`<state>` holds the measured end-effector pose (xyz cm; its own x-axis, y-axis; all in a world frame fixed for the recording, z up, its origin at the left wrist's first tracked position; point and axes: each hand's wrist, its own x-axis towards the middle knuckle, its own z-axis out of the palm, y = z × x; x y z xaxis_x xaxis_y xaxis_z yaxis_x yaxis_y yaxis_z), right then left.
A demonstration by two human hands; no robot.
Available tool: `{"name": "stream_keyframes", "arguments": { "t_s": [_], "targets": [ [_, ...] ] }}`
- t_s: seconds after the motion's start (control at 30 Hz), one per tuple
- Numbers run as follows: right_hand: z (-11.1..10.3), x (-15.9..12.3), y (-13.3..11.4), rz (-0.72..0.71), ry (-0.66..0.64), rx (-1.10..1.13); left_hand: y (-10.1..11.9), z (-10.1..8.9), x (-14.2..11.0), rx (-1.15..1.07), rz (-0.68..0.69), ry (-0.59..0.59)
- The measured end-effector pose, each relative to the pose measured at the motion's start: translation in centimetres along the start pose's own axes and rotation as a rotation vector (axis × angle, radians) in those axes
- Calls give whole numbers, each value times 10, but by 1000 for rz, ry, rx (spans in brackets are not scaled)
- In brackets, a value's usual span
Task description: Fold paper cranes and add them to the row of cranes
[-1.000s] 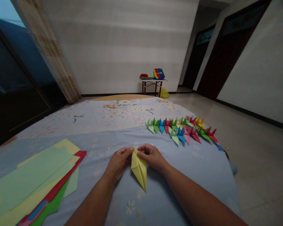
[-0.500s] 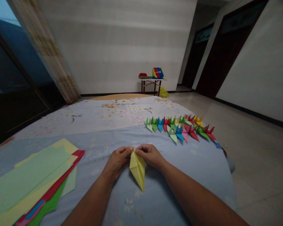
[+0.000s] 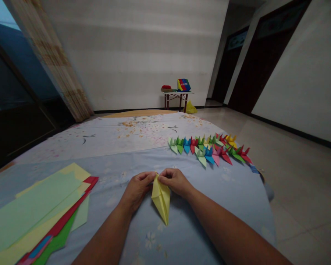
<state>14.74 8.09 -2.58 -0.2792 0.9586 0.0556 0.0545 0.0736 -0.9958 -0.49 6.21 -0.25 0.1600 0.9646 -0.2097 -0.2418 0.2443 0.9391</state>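
Note:
A piece of folded yellow origami paper [image 3: 161, 200], long and diamond-shaped, hangs between my hands with its narrow point toward me. My left hand [image 3: 139, 188] pinches its far tip from the left, thumb and index finger closed on the edge. From the other side my right hand [image 3: 176, 181] grips the same tip, its fingers curled and partly hiding the paper's top. Beyond my right hand stand folded paper cranes [image 3: 201, 158] in several colours, set in two rows.
Loose coloured paper sheets [image 3: 35, 202] lie stacked at the left of the round table, which has a floral tablecloth [image 3: 110, 141]. Past the table, a small stand [image 3: 179, 92] by the wall bears a colourful box [image 3: 184, 85]. A yellow bag [image 3: 191, 107] sits on the floor.
Both hands keep their pinch on the yellow paper's tip and barely move. The whole view has shifted very slightly.

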Motion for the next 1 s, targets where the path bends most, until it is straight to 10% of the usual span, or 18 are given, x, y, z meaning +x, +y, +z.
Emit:
{"name": "stream_keyframes", "arguments": {
  "t_s": [0.57, 1.0],
  "targets": [
    [2, -1, 1, -58, -13, -43, -9, 5, 5, 52, 72, 110],
    [0, -1, 1, -40, 19, -54, -1, 3, 2, 31, 26, -29]
  ]
}}
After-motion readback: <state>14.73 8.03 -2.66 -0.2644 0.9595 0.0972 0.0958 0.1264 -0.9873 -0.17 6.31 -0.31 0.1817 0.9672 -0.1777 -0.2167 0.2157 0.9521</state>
